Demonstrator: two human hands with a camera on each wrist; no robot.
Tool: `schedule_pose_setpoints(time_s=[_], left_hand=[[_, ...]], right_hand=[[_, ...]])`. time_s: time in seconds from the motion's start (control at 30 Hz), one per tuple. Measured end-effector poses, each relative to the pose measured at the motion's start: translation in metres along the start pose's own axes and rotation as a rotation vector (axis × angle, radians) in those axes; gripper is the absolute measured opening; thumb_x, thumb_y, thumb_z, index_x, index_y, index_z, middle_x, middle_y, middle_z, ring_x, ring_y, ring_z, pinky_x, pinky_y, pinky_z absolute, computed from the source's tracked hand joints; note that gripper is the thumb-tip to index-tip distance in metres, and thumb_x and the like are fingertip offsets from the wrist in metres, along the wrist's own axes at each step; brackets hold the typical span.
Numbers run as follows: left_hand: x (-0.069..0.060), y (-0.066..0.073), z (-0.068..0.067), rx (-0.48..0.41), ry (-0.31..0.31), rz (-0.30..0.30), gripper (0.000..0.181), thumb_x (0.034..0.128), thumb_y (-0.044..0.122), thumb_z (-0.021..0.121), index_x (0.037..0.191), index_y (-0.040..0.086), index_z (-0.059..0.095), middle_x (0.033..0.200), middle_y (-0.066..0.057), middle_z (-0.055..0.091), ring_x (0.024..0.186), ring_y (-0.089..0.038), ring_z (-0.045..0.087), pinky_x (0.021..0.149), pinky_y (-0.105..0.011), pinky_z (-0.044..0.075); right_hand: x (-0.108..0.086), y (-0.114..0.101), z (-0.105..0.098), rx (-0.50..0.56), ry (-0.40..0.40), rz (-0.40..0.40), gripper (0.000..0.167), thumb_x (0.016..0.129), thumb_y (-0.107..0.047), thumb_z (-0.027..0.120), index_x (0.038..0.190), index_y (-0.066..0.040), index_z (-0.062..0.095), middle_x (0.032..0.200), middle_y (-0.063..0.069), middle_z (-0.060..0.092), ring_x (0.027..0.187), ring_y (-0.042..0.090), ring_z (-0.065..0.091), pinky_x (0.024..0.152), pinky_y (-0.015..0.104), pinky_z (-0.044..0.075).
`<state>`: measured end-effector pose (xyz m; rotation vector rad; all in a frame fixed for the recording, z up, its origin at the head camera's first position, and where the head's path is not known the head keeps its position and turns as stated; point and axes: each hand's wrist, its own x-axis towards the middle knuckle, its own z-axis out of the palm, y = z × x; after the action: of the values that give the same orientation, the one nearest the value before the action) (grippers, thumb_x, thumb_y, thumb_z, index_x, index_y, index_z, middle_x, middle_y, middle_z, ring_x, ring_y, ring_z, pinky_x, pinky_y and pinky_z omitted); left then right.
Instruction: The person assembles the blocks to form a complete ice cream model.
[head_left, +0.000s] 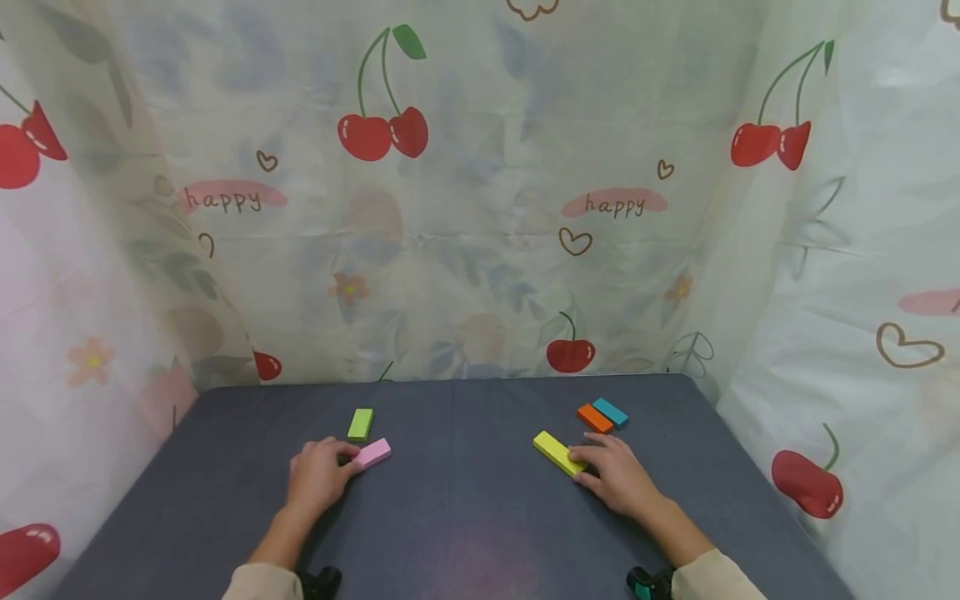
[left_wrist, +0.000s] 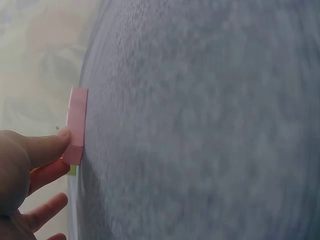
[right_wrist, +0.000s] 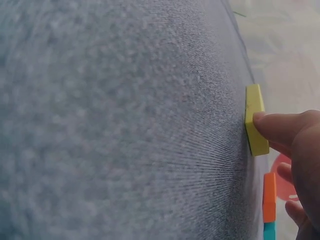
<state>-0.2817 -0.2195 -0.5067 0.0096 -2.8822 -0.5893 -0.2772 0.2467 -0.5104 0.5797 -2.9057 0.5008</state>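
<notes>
My left hand (head_left: 318,477) pinches the near end of a pink block (head_left: 373,453) between thumb and forefinger; the left wrist view shows the same hold on the pink block (left_wrist: 76,125), other fingers spread. Just behind it lies a light green block (head_left: 361,424), a sliver of it visible below the pink one. On the right, my right hand (head_left: 617,475) pinches the near end of a yellow block (head_left: 557,452), its thumb on the yellow block (right_wrist: 255,120) in the right wrist view. Beyond that hand lie an orange block (head_left: 595,418) and a blue block (head_left: 611,412), side by side.
A dark grey cloth-covered table (head_left: 457,517) spans the area below both hands. White curtains (head_left: 465,183) printed with cherries, hearts and flowers stand behind the table and along both sides.
</notes>
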Motion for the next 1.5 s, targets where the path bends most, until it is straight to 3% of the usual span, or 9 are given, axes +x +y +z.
schedule_pose_setpoints(time_s=[0.37, 0.53, 0.83, 1.5], left_hand=[[0.001, 0.012, 0.006, -0.024, 0.02, 0.028, 0.019, 0.0794, 0.024, 0.082, 0.096, 0.014, 0.079, 0.1, -0.008, 0.068, 0.099, -0.036, 0.057, 0.084, -0.058, 0.04], [0.002, 0.017, 0.01, -0.033, 0.026, 0.035, 0.019, 0.0791, 0.024, 0.082, 0.096, 0.015, 0.079, 0.102, -0.008, 0.069, 0.099, -0.035, 0.057, 0.085, -0.057, 0.041], [0.003, 0.026, 0.013, -0.044, 0.021, 0.046, 0.019, 0.0781, 0.025, 0.083, 0.095, 0.016, 0.079, 0.098, -0.006, 0.069, 0.098, -0.034, 0.059, 0.083, -0.056, 0.042], [0.001, 0.045, 0.021, -0.011, 0.015, 0.099, 0.018, 0.0768, 0.028, 0.083, 0.092, 0.019, 0.08, 0.087, 0.0, 0.065, 0.095, -0.031, 0.059, 0.084, -0.054, 0.042]], right_hand=[[0.003, -0.003, 0.002, 0.035, -0.014, -0.031, 0.033, 0.084, -0.028, 0.077, 0.115, -0.016, 0.072, 0.13, -0.001, 0.061, 0.133, 0.031, 0.042, 0.104, 0.06, 0.029], [0.004, -0.006, 0.002, 0.01, -0.012, -0.04, 0.034, 0.083, -0.031, 0.078, 0.113, -0.016, 0.073, 0.126, -0.001, 0.063, 0.127, 0.029, 0.047, 0.104, 0.058, 0.031], [0.002, -0.012, 0.003, -0.026, 0.019, -0.115, 0.032, 0.08, -0.036, 0.079, 0.107, -0.021, 0.074, 0.12, -0.006, 0.065, 0.107, 0.021, 0.051, 0.096, 0.051, 0.037], [0.007, -0.02, 0.006, -0.074, 0.044, -0.31, 0.033, 0.083, -0.042, 0.076, 0.11, -0.023, 0.076, 0.116, -0.009, 0.067, 0.102, 0.016, 0.05, 0.095, 0.047, 0.037]])
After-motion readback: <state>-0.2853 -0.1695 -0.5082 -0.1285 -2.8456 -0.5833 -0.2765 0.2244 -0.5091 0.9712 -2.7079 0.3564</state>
